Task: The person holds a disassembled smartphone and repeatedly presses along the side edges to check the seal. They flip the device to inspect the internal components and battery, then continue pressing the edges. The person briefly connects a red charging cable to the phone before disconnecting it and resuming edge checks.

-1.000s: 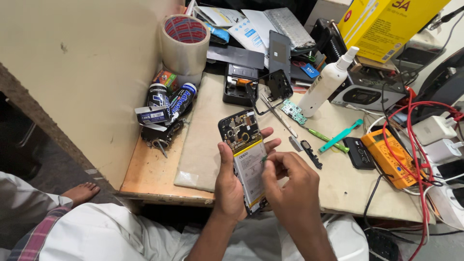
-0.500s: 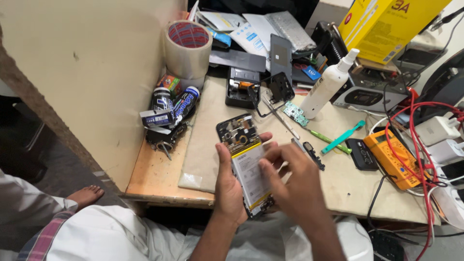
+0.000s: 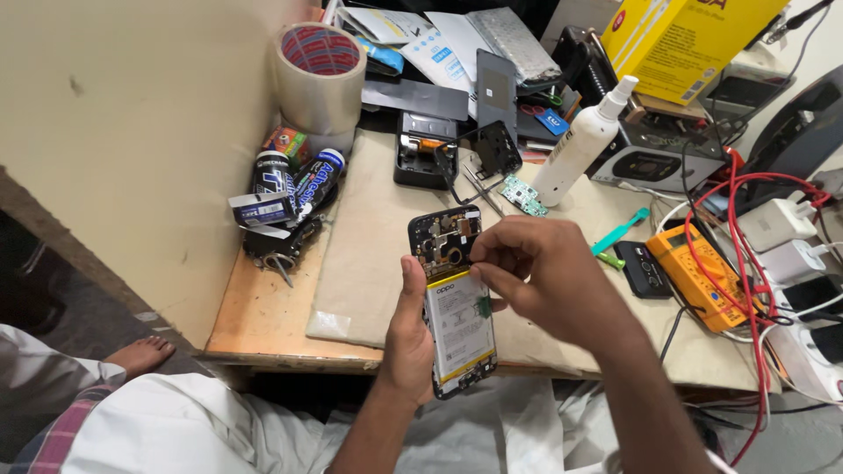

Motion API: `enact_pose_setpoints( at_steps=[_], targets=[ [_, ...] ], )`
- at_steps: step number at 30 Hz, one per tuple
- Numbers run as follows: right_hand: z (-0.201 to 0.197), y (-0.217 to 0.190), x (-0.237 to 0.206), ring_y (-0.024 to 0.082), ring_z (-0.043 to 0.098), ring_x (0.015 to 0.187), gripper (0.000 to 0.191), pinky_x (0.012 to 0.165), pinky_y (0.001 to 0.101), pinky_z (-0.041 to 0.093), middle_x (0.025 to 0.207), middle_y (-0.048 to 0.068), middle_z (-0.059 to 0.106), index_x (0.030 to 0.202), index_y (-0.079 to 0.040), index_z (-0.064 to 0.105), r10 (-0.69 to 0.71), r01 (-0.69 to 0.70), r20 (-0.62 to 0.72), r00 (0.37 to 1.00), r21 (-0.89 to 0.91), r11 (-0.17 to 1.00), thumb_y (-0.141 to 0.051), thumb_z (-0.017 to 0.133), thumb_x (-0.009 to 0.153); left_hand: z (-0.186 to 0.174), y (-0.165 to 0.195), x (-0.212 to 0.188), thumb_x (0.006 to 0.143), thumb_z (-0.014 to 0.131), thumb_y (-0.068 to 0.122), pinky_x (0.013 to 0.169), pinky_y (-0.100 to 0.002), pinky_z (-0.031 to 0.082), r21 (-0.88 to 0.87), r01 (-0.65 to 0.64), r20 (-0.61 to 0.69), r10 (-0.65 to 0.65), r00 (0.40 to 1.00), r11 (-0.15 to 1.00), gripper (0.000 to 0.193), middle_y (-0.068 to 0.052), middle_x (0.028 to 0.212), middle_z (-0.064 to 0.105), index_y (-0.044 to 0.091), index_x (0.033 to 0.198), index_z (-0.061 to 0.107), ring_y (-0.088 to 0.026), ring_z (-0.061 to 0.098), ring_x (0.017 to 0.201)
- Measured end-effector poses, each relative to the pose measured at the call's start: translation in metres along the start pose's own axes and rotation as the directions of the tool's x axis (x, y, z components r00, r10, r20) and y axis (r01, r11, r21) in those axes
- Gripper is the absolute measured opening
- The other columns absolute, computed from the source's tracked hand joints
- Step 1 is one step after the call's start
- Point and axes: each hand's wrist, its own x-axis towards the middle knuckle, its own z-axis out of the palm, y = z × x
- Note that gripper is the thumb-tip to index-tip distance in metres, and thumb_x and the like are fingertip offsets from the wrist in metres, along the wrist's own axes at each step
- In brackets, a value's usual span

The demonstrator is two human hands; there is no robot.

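Head view: your left hand (image 3: 406,338) grips one opened phone (image 3: 452,303) by its left edge, thumb up along the side, fingers wrapped behind it out of sight. The phone is held upright above the near edge of the desk (image 3: 263,320), back cover off, one white battery (image 3: 459,325) showing below the dark circuit board at its top. Your right hand (image 3: 544,281) sits over the phone's right side, its fingers (image 3: 492,259) bunched together and pressed at the seam between board and battery; whether they pinch any small part, you cannot tell from here.

On the desk you have one beige work mat (image 3: 369,263) under the phone, one roll of clear tape (image 3: 320,75) at the back left, and two dark glue tubes (image 3: 294,180) lying side by side below it. One second dismantled phone (image 3: 425,160) lies behind the mat, with one small green circuit board (image 3: 525,195) beside it. One white spray bottle (image 3: 584,140) stands just right of that. Well to the right are one orange multimeter (image 3: 694,272) with red leads, one teal plastic pry tool (image 3: 620,232), and one yellow box (image 3: 680,35).
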Motion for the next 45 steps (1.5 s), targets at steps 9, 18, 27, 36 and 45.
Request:
enact_pose_setpoints(
  at_steps=[9, 18, 27, 36, 45],
  targets=[
    [-0.012, 0.004, 0.012, 0.005, 0.057, 0.057, 0.009, 0.052, 0.0243, 0.049, 0.064, 0.001, 0.068, 0.082, -0.002, 0.075, -0.010, 0.013, 0.095, 0.995, -0.029, 0.999, -0.005, 0.082, 0.078, -0.002, 0.002, 0.003, 0.100, 0.030, 0.069, 0.105, -0.049, 0.051, -0.009, 0.034, -0.014, -0.034, 0.999, 0.999, 0.078, -0.010, 0.118, 0.063, 0.005, 0.137, 0.055, -0.028, 0.064, 0.113],
    [-0.004, 0.000, -0.003, 0.010, 0.072, 0.063, 0.013, 0.058, 0.0267, 0.059, 0.074, 0.004, 0.076, 0.089, -0.005, 0.079, -0.072, 0.068, -0.032, 0.997, -0.111, 0.992, -0.005, 0.081, 0.077, -0.003, 0.004, 0.002, 0.101, 0.028, 0.069, 0.095, -0.045, 0.054, 0.010, 0.074, 0.018, -0.074, 0.997, 0.997, 0.078, -0.012, 0.119, 0.065, 0.007, 0.140, 0.055, -0.030, 0.067, 0.107],
    [-0.015, -0.010, 0.005, 0.017, 0.067, 0.057, 0.013, 0.056, 0.0322, 0.053, 0.067, 0.009, 0.071, 0.080, -0.002, 0.074, -0.004, 0.036, 0.118, 0.993, -0.273, 0.961, -0.008, 0.084, 0.073, 0.000, 0.003, -0.001, 0.104, 0.032, 0.067, 0.088, -0.043, 0.058, 0.161, 0.025, 0.028, -0.030, 0.999, 0.987, 0.076, -0.014, 0.116, 0.066, 0.003, 0.137, 0.056, -0.030, 0.070, 0.102],
    [-0.012, -0.008, -0.016, 0.014, 0.073, 0.064, 0.021, 0.060, 0.0277, 0.060, 0.077, 0.004, 0.073, 0.088, -0.003, 0.074, -0.084, 0.076, -0.041, 0.996, -0.154, 0.985, -0.014, 0.085, 0.074, 0.002, 0.002, 0.004, 0.101, 0.028, 0.068, 0.096, -0.041, 0.056, -0.052, 0.097, 0.030, -0.095, 0.995, 0.994, 0.082, -0.014, 0.123, 0.067, 0.001, 0.142, 0.053, -0.026, 0.066, 0.110],
    [0.073, 0.008, -0.063, 0.017, 0.069, 0.069, 0.014, 0.061, 0.0293, 0.056, 0.094, 0.008, 0.071, 0.097, -0.001, 0.074, 0.030, -0.093, -0.577, 0.816, -0.080, 0.992, -0.007, 0.075, 0.084, 0.008, -0.001, 0.004, 0.105, 0.027, 0.066, 0.106, -0.038, 0.049, -0.008, -0.135, -0.009, 0.135, 0.991, 0.991, 0.081, -0.016, 0.140, 0.058, 0.000, 0.145, 0.051, -0.022, 0.056, 0.120]
  ],
)
